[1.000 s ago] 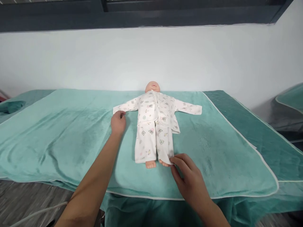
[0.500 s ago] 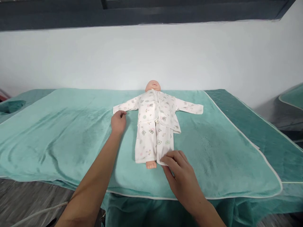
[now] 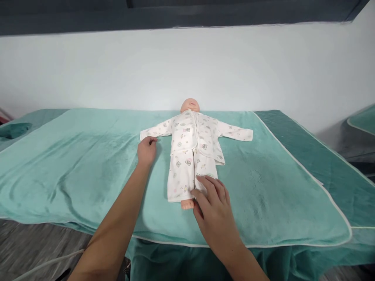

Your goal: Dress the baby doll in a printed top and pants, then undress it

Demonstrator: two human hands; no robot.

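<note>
A baby doll (image 3: pixel 190 104) lies on its back, dressed in a white printed jacket (image 3: pixel 183 132) with both sleeves spread wide. Matching trousers (image 3: pixel 180 175) cover its legs, and one bare foot (image 3: pixel 187 204) sticks out below a hem. My left hand (image 3: pixel 147 150) is closed, fingertips curled against the lower edge of the sleeve on the left; whether they grip the cloth is hidden. Over the trouser leg on the right rests my right hand (image 3: pixel 213 208), its fingers slightly bent and apart. It covers that leg's hem.
A light green blanket (image 3: pixel 263 203) lies under the doll, over a darker green cover (image 3: pixel 316 156). Behind stands a white wall (image 3: pixel 187 66) below a dark ledge (image 3: pixel 205 15). A pale cable (image 3: pixel 49 265) runs at the lower left.
My right hand has moved left and slightly up, from the trouser hem onto the leg, and its fingers have spread. My left hand stays by the sleeve.
</note>
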